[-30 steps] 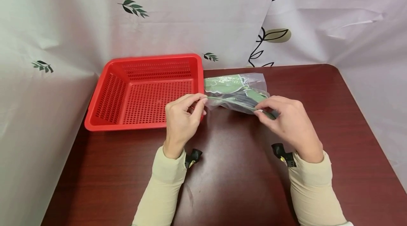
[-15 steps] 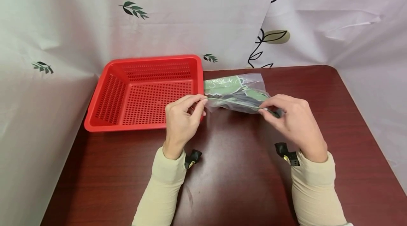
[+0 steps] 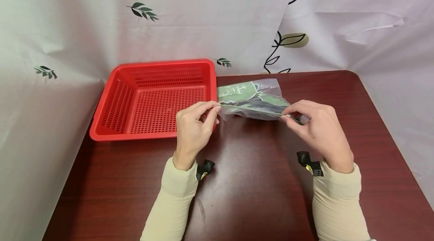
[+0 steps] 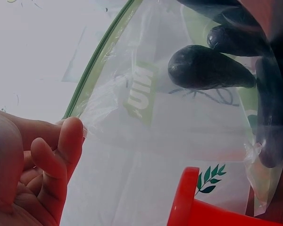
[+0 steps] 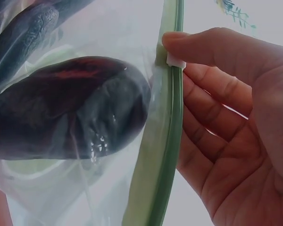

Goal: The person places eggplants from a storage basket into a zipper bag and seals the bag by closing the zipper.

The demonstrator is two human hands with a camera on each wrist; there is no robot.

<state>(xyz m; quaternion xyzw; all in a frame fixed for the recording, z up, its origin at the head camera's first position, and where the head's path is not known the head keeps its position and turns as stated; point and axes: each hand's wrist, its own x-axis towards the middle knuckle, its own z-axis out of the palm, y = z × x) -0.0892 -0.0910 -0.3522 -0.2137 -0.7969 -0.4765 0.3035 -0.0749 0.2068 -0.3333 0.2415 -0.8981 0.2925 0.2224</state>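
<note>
A clear zip bag (image 3: 245, 112) with a green zip strip along its top is stretched between both hands. Inside it are several dark eggplants (image 4: 207, 68), plainly seen through the plastic in both wrist views. My left hand (image 3: 194, 128) pinches the strip's left end between thumb and forefinger, just at the basket's right side. On the right, my right hand (image 3: 320, 130) grips the white slider (image 5: 176, 62) on the green strip (image 5: 172, 122), thumb on one face and fingers behind. Left of the slider, the strip runs nearly straight.
A red perforated basket (image 3: 152, 135) stands at the left back of the dark wood table (image 3: 251, 180). The bag lies just right of it. White printed cloth (image 3: 190, 15) hangs close behind and along both sides.
My right hand has slid to the right along the zip strip with the slider, widening the gap between the hands. The left hand has stayed in place.
</note>
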